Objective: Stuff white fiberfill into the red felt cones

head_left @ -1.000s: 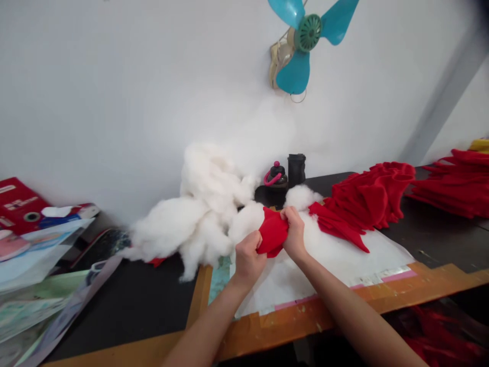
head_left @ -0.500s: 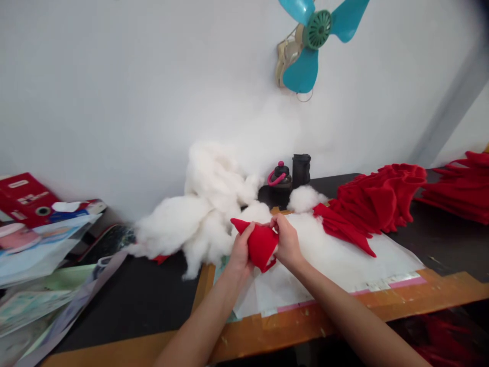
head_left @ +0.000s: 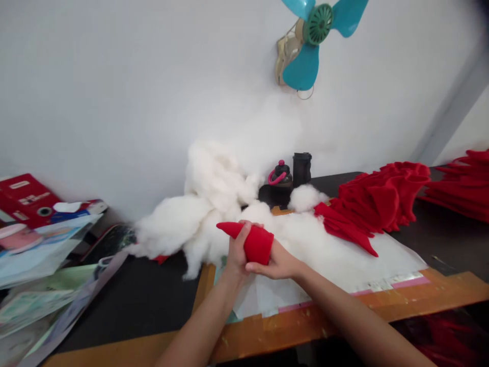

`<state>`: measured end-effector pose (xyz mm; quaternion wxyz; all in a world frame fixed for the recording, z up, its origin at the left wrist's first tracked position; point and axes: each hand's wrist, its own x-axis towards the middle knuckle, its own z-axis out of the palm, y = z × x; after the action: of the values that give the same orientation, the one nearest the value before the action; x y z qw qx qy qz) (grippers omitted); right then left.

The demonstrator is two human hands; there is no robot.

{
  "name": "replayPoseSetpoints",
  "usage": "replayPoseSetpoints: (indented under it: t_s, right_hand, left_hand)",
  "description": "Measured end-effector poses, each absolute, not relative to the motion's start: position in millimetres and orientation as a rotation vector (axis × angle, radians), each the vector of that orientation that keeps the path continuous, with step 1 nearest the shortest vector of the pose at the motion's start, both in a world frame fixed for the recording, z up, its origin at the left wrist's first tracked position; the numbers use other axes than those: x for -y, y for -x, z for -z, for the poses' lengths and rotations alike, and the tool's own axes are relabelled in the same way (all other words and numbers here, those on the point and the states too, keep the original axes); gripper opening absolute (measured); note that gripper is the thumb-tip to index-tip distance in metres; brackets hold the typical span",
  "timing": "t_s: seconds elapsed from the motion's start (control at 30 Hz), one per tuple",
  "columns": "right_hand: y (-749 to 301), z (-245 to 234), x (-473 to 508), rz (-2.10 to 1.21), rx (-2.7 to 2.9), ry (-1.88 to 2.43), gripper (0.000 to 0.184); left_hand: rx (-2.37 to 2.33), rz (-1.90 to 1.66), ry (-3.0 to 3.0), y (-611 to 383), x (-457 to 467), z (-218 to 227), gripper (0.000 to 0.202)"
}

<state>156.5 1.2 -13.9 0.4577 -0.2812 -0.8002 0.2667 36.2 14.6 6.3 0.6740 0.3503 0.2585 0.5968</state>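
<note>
A stuffed red fabric cone (head_left: 252,239) lies between both hands, its pointed tip aimed left. My left hand (head_left: 237,252) is wrapped round the cone's middle from the near side. My right hand (head_left: 277,262) cups the cone's wide end from below, fingers closed against it. Just behind the hands a big heap of white stuffing (head_left: 202,204) spreads over the table and a white sheet (head_left: 382,255).
Stacks of flat red fabric pieces (head_left: 374,199) lie at the right, more at the far right (head_left: 458,186). A dark bottle with a pink ring (head_left: 280,178) stands by the wall. Plastic packets and a red box (head_left: 34,234) crowd the left. A teal fan (head_left: 313,35) hangs above.
The cone turned from a bunched lump into a pointed shape with its tip to the left. My right hand slid from the top of it to under its wide end.
</note>
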Motion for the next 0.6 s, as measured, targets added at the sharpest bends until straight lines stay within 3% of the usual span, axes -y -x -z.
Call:
replayPoseSetpoints:
  t_s: [0.07,0.13,0.33,0.47,0.6]
  right_hand:
    - [-157,14,0,-0.689,1.945,0.632,0.085]
    - [-157,12,2,-0.723,1.940,0.614,0.094]
    - [-153,7,8,-0.823,1.874,0.600,0.090]
    - [-153,12,9,-1.459,1.599,0.718,0.058]
    - [-156,17,7,-1.799,1.285,0.654,0.070]
  left_hand:
    - [-0.609,-1.286,-0.896,-39,-7,-6,0.022]
    - [-0.632,-1.253,-0.970,-41,-3,-6,0.019]
    - [-0.661,-1.250,-1.004,-43,0,-8,0.020]
    - [-0.680,-1.197,-0.951,-44,1,-4,0.023]
    - [-0.650,-1.130,-0.918,-45,2,1,0.025]
